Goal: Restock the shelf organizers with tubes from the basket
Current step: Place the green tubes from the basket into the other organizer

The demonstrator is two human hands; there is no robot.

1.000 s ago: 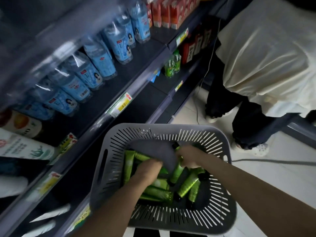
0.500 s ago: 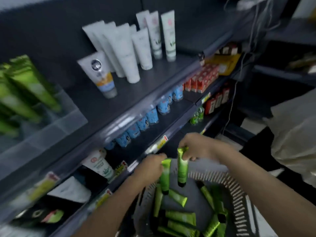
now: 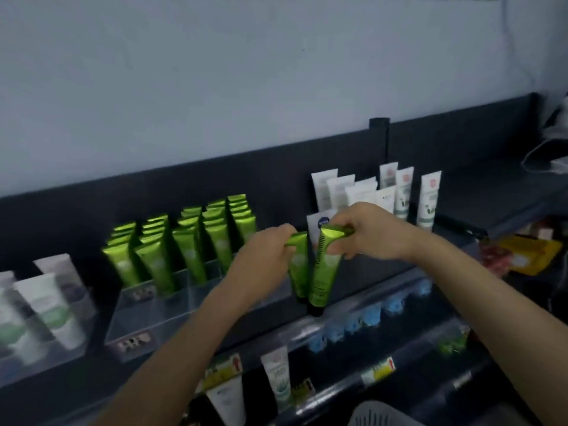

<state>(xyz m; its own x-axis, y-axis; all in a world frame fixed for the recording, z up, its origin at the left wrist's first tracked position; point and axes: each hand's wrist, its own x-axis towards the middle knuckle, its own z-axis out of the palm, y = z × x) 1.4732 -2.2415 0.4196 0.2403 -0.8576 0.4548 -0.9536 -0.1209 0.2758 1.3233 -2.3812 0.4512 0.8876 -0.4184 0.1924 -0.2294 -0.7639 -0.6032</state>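
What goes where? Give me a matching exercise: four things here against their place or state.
1 right hand
2 clear organizer
3 grey basket
4 red-logo white tubes

a at the view's bottom edge
b holds rows of green tubes
c grips a green tube by its crimped end
d upright on the top shelf

Pairs: 1-c, 2-b, 3-a, 4-d

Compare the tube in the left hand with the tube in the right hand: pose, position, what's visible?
The left hand's tube sits behind and left; the right hand's tube is in front, overlapping it. The right hand's tube reaches lower, its black cap showing, while the left hand's tube shows no clear cap. The right hand's tube shows a column of dark print; the left hand's tube shows none. Both are green, hanging crimp-up, pinched by the top over the shelf.
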